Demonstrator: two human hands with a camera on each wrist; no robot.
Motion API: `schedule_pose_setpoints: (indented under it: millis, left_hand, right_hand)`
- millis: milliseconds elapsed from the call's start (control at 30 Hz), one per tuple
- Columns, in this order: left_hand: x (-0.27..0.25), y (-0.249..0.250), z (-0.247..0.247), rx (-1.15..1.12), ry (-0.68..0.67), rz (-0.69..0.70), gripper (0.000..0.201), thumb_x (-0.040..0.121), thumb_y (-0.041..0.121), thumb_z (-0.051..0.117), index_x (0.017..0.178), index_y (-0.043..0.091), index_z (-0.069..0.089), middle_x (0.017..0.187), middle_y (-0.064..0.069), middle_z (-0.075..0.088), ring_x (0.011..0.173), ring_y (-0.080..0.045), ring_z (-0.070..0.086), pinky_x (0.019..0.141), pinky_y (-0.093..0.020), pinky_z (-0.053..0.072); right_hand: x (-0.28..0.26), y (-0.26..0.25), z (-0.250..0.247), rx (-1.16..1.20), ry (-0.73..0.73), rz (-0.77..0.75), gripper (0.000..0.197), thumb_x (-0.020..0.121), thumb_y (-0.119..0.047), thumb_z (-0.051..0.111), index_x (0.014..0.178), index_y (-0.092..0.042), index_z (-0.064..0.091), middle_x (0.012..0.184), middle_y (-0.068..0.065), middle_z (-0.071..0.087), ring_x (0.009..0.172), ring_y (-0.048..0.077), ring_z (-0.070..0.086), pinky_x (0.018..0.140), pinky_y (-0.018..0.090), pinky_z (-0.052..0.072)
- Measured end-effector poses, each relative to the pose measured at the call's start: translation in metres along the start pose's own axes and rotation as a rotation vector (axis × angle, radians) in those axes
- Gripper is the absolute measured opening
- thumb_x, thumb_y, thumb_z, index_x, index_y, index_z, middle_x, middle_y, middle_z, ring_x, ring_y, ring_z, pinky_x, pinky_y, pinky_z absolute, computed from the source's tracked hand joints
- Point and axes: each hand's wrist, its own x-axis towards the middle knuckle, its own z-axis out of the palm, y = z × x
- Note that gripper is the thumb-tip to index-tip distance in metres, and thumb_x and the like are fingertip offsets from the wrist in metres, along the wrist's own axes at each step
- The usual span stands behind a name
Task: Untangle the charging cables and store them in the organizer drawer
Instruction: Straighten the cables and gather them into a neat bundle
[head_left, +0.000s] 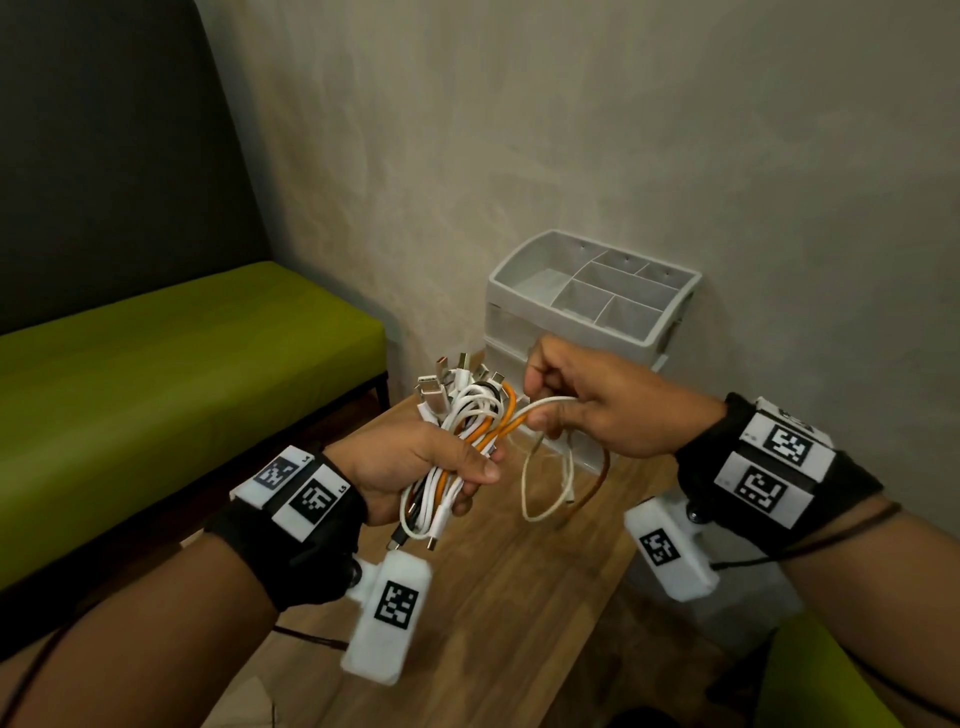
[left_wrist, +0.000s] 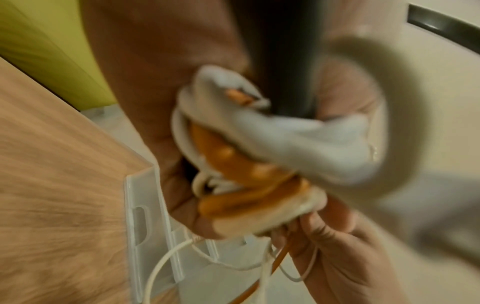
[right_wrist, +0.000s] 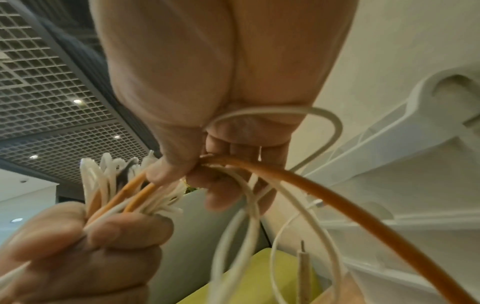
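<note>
My left hand (head_left: 415, 462) grips a tangled bundle of cables (head_left: 462, 421), white, orange and one black, with plugs sticking up above the fist and ends hanging below. My right hand (head_left: 576, 405) holds loops pulled out of that bundle, a white cable (head_left: 535, 499) and an orange cable (head_left: 597, 483) hanging under it. In the right wrist view the orange cable (right_wrist: 324, 197) and thin white loops (right_wrist: 241, 226) run from my curled fingers (right_wrist: 215, 179). The left wrist view is blurred and shows the cable bundle (left_wrist: 246, 164) against my palm. The white organizer (head_left: 592, 296) stands behind my hands.
The organizer has a divided open top tray (head_left: 530, 260) and translucent drawers below, one clear drawer (left_wrist: 161, 236) pulled out under the cables. It stands on a small wooden table (head_left: 493, 597) against a beige wall. A green bench (head_left: 171, 374) is at the left.
</note>
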Motion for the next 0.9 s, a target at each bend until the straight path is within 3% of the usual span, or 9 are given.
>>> schedule_pose_setpoints:
  millis: [167,300,467,533,633,700,767,833,900]
  left_hand:
    - [0.003,0.0,-0.002,-0.015,0.014,-0.063,0.013,0.067,-0.001,0.066,0.076,0.007,0.061,0.058,-0.006,0.053,0.046,-0.016,0.05,0.051,-0.027,0.044]
    - [0.006,-0.006,-0.005,-0.034,0.023,-0.093,0.014,0.067,0.0,0.067,0.076,0.007,0.06,0.054,-0.006,0.049,0.044,-0.015,0.048,0.05,-0.026,0.043]
    - [0.003,-0.011,-0.014,0.032,0.085,-0.047,0.018,0.066,-0.001,0.07,0.076,0.009,0.059,0.071,-0.01,0.051,0.054,-0.02,0.048,0.052,-0.028,0.045]
    - [0.004,-0.01,-0.013,0.075,0.099,-0.021,0.02,0.066,-0.003,0.07,0.079,0.006,0.058,0.067,-0.009,0.054,0.05,-0.021,0.051,0.051,-0.028,0.047]
    - [0.009,-0.01,-0.007,0.15,0.047,-0.028,0.016,0.068,-0.004,0.069,0.077,0.003,0.058,0.061,-0.009,0.057,0.049,-0.021,0.055,0.05,-0.029,0.048]
    - [0.008,-0.012,-0.006,0.171,0.033,-0.08,0.013,0.068,-0.001,0.069,0.077,0.003,0.06,0.063,-0.011,0.061,0.053,-0.021,0.061,0.049,-0.027,0.05]
    - [0.005,-0.012,-0.007,0.181,0.026,-0.098,0.011,0.069,0.002,0.069,0.075,0.006,0.061,0.064,-0.011,0.063,0.054,-0.02,0.062,0.049,-0.026,0.05]
    - [0.001,-0.008,-0.008,0.181,0.017,-0.073,0.011,0.07,0.0,0.068,0.075,0.005,0.059,0.061,-0.009,0.06,0.051,-0.018,0.058,0.048,-0.025,0.049]
    - [-0.001,-0.005,-0.01,0.198,0.027,-0.016,0.014,0.071,-0.002,0.068,0.077,0.0,0.056,0.057,-0.009,0.056,0.048,-0.019,0.054,0.047,-0.025,0.047]
  right_hand:
    - [0.008,0.007,0.006,-0.167,0.079,-0.03,0.03,0.09,-0.043,0.055,0.092,-0.013,0.057,0.081,0.002,0.062,0.072,0.016,0.057,0.066,0.034,0.047]
    - [0.013,0.009,0.013,-0.2,-0.028,0.007,0.031,0.09,-0.054,0.042,0.084,-0.027,0.055,0.08,-0.01,0.059,0.074,0.007,0.056,0.068,0.027,0.046]
    - [0.011,0.013,-0.003,-0.372,-0.12,0.09,0.013,0.091,-0.03,0.065,0.093,-0.019,0.058,0.088,-0.005,0.061,0.08,0.011,0.055,0.075,0.032,0.046]
    - [0.011,0.009,0.004,-0.439,-0.102,0.076,0.034,0.079,-0.035,0.076,0.106,-0.025,0.057,0.104,-0.01,0.061,0.095,0.01,0.056,0.089,0.035,0.044]
    - [0.017,-0.003,0.027,-0.565,-0.045,0.001,0.058,0.073,-0.04,0.077,0.123,-0.028,0.051,0.121,-0.01,0.058,0.115,0.009,0.051,0.105,0.042,0.026]
    - [0.021,-0.007,0.03,-0.432,-0.059,0.006,0.04,0.078,-0.032,0.076,0.112,-0.025,0.054,0.105,-0.009,0.064,0.097,0.006,0.058,0.096,0.033,0.037]
    - [0.021,-0.005,0.027,-0.161,-0.162,0.065,0.023,0.083,-0.02,0.075,0.098,-0.023,0.058,0.082,-0.007,0.065,0.068,0.002,0.059,0.07,0.022,0.045]
    - [0.021,0.001,0.026,-0.015,-0.218,0.091,0.013,0.087,-0.017,0.07,0.09,-0.027,0.063,0.075,0.01,0.067,0.056,0.014,0.06,0.057,0.026,0.049]
    - [0.021,0.004,0.025,-0.005,-0.201,0.098,0.003,0.09,-0.024,0.067,0.088,-0.023,0.065,0.081,0.021,0.065,0.057,0.03,0.059,0.056,0.037,0.052]
